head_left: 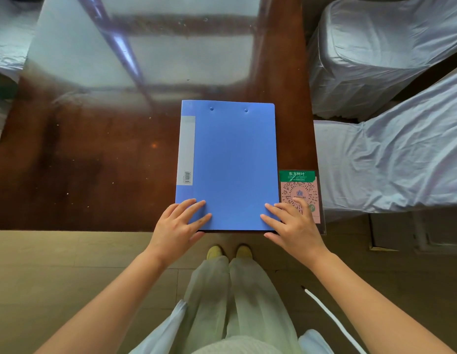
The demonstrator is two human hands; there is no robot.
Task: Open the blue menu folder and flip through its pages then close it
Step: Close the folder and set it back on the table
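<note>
Resting flat with fingers spread, the left hand (180, 221) and right hand (292, 222) are pressing the closed blue plastic menu folder (230, 162) — overhanging the glossy brown surface (81, 162), it is risking a slide off.

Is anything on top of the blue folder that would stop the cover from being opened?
Nothing visible: only the left hand and right hand rest on the closed blue folder. The QR card lies beside it.

Glossy brown table (81, 162) w/ QR-code card (300, 195) near rt edge; two cloth-covered chairs (380, 60) stood beside it.
</note>
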